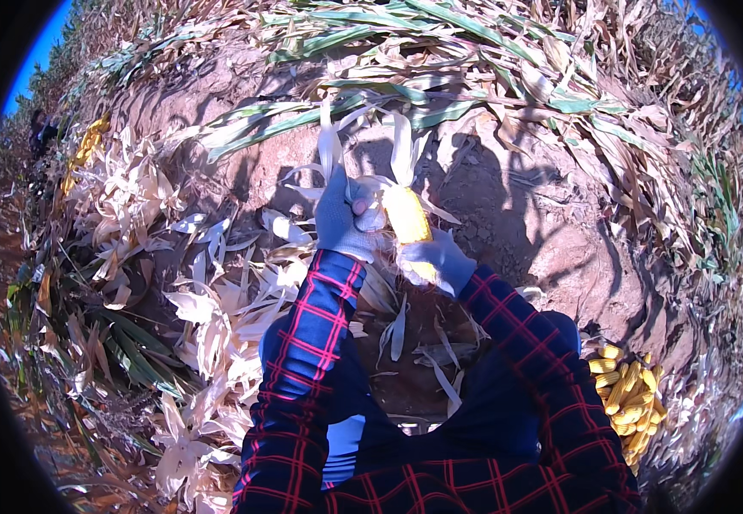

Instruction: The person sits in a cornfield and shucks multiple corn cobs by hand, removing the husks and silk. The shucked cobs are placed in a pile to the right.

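Note:
Both hands wear light knitted gloves. My right hand (437,260) is closed around the lower part of a yellow ear of corn (406,215). Pale dry husk leaves (402,151) spread upward from the far end of the ear. Just left of it, my left hand (345,218) is closed on pale husk, with its thumb bent over; how much husk lies inside the fist is hidden. More husk leaves (327,144) stick up beyond the left hand.
A pile of husked yellow ears (628,395) lies at the lower right, another yellow heap (92,144) at the far left. Loose husks (211,321) cover the ground on my left. Cut corn stalks and leaves (435,83) lie across the soil (577,238) ahead.

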